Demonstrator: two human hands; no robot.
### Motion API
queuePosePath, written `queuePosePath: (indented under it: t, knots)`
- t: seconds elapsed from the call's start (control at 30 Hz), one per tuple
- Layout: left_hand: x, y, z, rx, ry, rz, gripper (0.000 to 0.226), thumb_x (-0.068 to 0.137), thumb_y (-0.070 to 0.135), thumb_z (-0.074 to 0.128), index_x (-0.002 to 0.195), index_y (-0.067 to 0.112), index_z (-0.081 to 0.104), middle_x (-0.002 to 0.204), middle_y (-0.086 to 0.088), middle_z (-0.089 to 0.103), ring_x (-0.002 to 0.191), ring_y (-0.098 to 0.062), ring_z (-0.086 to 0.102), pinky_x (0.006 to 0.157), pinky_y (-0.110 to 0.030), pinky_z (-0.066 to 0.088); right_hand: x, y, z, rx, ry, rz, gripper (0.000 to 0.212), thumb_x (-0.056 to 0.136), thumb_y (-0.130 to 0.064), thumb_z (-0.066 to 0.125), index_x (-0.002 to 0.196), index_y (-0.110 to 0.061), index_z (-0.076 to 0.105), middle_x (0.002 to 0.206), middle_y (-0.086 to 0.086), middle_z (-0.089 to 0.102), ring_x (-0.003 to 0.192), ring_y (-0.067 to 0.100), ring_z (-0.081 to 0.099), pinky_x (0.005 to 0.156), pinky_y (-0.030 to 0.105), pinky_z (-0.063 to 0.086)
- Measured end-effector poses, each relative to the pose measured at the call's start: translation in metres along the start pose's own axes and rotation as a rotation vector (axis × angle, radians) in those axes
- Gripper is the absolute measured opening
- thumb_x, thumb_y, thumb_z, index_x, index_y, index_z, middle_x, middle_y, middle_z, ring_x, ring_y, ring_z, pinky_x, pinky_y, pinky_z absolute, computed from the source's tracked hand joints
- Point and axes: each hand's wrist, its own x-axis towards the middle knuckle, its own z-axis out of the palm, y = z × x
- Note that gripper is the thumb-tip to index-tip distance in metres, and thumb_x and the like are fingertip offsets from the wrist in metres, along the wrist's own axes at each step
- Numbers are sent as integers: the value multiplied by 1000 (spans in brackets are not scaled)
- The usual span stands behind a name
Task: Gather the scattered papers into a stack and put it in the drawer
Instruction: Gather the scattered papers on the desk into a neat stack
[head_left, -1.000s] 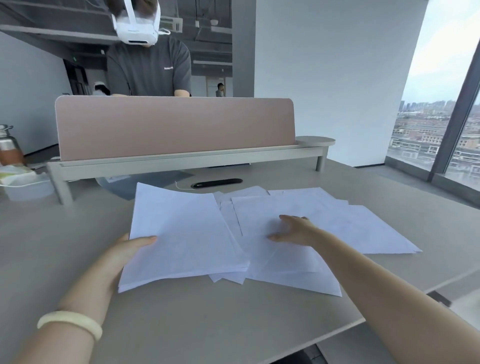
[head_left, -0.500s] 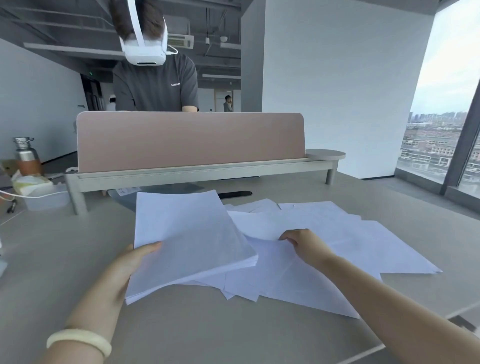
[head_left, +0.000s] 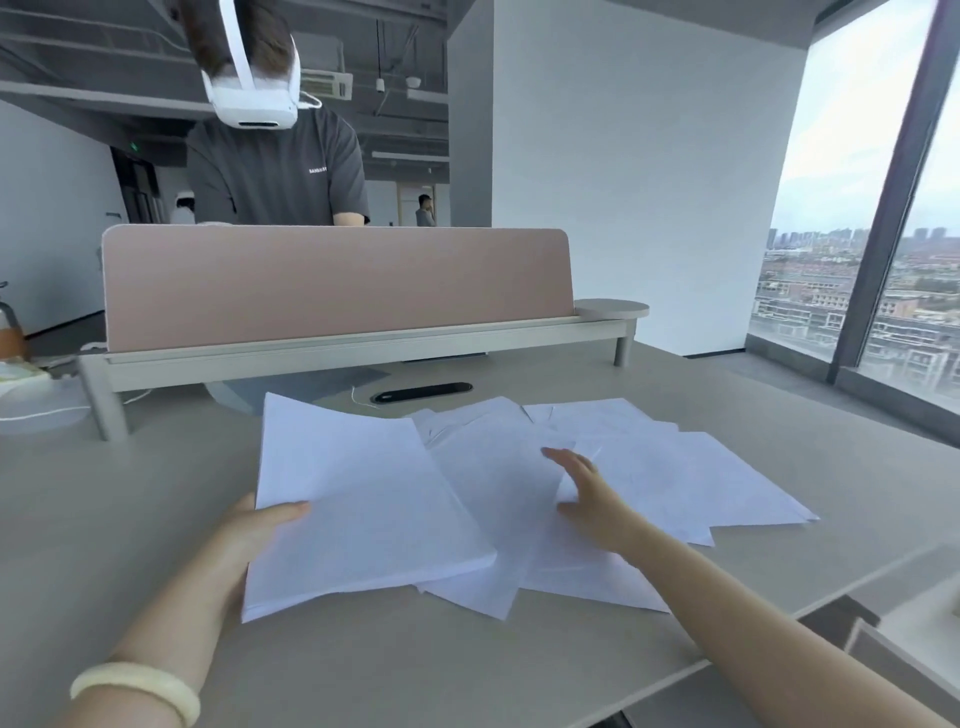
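Head view: on the table (head_left: 156, 519), loose papers (head_left: 675, 478) lie fanned to the right, ungathered. A partial stack (head_left: 363, 499) sits left, pinched at its edge by my left hand (head_left: 254, 530). My right hand (head_left: 587, 493) rests open, flat on the sheets. Drawer not identifiable; stowing remains.

Single head-worn view, wide-angle, looking forward and down across the table (head_left: 156, 530) from its near edge. Both forearms enter from the bottom, close to the lens. A divider (head_left: 337, 280) faces it beyond.
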Motion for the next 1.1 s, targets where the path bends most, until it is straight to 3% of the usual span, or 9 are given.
queuePosePath:
  t: [0.07, 0.13, 0.23, 0.47, 0.53, 0.67, 0.77, 0.93, 1.1]
  knots:
    - [2, -2, 0, 7, -14, 4, 30, 86, -8, 57, 114, 0, 58, 61, 9, 68, 49, -4, 64, 57, -25, 45, -4, -2, -15, 546, 154, 268, 63, 92, 8, 41, 147, -20, 28, 138, 10, 37, 116, 28, 47, 96, 35, 38]
    - [2, -3, 3, 41, -32, 15, 31, 86, -8, 57, 116, -1, 58, 69, 8, 67, 56, -5, 65, 58, -24, 44, -6, -4, -26, 1049, 190, 442, 61, 95, -1, 48, 149, -17, 24, 136, 11, 39, 124, 31, 44, 106, 40, 34]
    - [1, -2, 10, 52, -18, 40, 32, 86, -11, 56, 115, 3, 55, 79, 1, 60, 56, -6, 64, 52, -20, 47, -7, -16, -31, 1307, 129, 555, 68, 96, -24, 53, 151, -13, 15, 155, 15, 17, 141, 34, 27, 115, 48, 23]
    - [16, -9, 11, 83, -45, 9, 40, 73, 0, 75, 109, 4, 61, 104, -15, 64, 87, -28, 60, 82, -36, 43, 10, -39, -26, 1329, 120, 712, 57, 94, -30, 56, 142, -15, 29, 137, 20, 39, 108, 36, 57, 90, 48, 39]
    - [20, -9, 12, 114, -53, 15, 31, 80, 0, 70, 106, 11, 59, 106, -13, 65, 91, -30, 61, 85, -38, 44, 19, -35, -24, 1295, 139, 736, 49, 90, -27, 62, 130, -14, 37, 117, 20, 45, 83, 31, 56, 85, 48, 41]
    - [34, -15, 8, 161, -53, 0, 28, 82, 0, 67, 106, 13, 61, 110, -17, 67, 97, -35, 64, 94, -51, 47, 28, -26, -15, 1251, 71, 660, 41, 84, -14, 69, 114, -6, 43, 97, 18, 51, 74, 27, 52, 68, 38, 47]
    - [35, -14, 9, 146, -70, -4, 28, 84, 0, 66, 108, 13, 60, 109, -15, 66, 97, -34, 64, 92, -47, 48, 27, -31, 6, 1023, -37, 487, 19, 86, -6, 63, 105, -5, 59, 89, 10, 62, 75, 23, 61, 60, 27, 54]
    - [33, -14, 7, 93, -86, -11, 29, 85, 3, 65, 114, 8, 61, 103, -12, 68, 89, -30, 65, 76, -37, 49, 31, -47, 33, 504, 18, 354, 55, 54, -18, 45, 105, -2, 56, 81, 7, 54, 69, 21, 53, 54, 23, 41]
    - [27, -8, 4, -11, -107, 34, 31, 88, 6, 61, 118, 12, 57, 98, -5, 64, 78, -12, 58, 63, -25, 41, 38, -22, -4, 499, -34, 314, 70, 46, -13, 62, 113, 9, 60, 104, 19, 61, 96, 30, 59, 82, 38, 49]
